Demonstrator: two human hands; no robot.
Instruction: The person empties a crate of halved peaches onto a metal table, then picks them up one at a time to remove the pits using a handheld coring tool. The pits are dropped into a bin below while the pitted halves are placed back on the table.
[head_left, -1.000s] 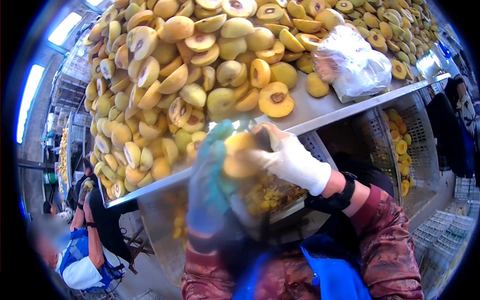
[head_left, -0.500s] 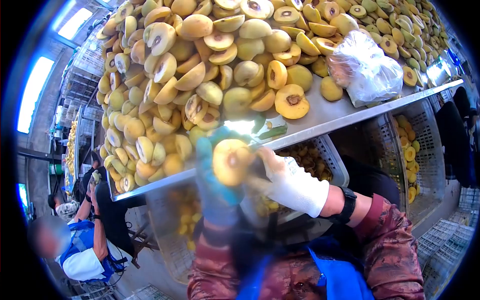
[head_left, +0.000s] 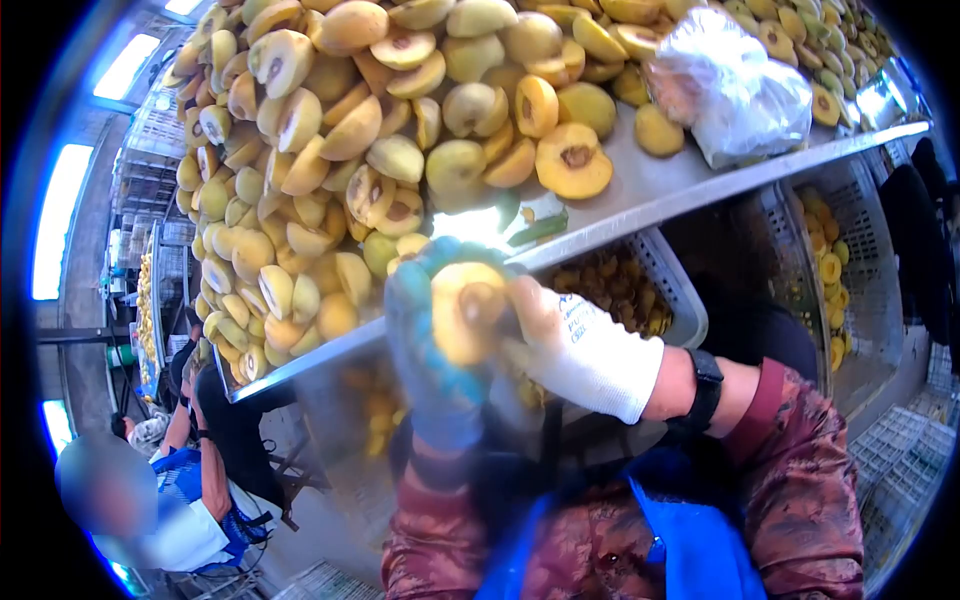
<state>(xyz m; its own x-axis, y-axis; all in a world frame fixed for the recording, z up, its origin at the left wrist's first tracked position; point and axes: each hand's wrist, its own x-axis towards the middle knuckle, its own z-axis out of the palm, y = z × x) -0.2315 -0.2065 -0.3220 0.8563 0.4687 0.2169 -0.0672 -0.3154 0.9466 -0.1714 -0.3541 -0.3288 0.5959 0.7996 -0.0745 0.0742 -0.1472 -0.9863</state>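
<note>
My left hand [head_left: 425,345], in a blue-green glove, is wrapped round a yellow halved fruit [head_left: 458,318], its cut face turned up. My right hand [head_left: 575,345], in a white glove, presses its closed fingers against the right side of that fruit; whether they hold something small is blurred. Both hands are just in front of the metal table edge [head_left: 620,235]. Beyond them a large heap of halved yellow fruit [head_left: 350,130] covers the table, and one half with a brown centre [head_left: 573,160] lies near the edge.
A clear plastic bag [head_left: 735,90] lies on the table at the right. Below the edge stand a crate of brown scraps [head_left: 675,290] and a crate with yellow fruit [head_left: 870,250]. A co-worker in a blue vest [head_left: 185,480] sits at the lower left.
The view has shifted, so the table and heap appear slightly higher and further left. The fruit stays in my left hand, and my right fingers now lie closer over its cut face.
</note>
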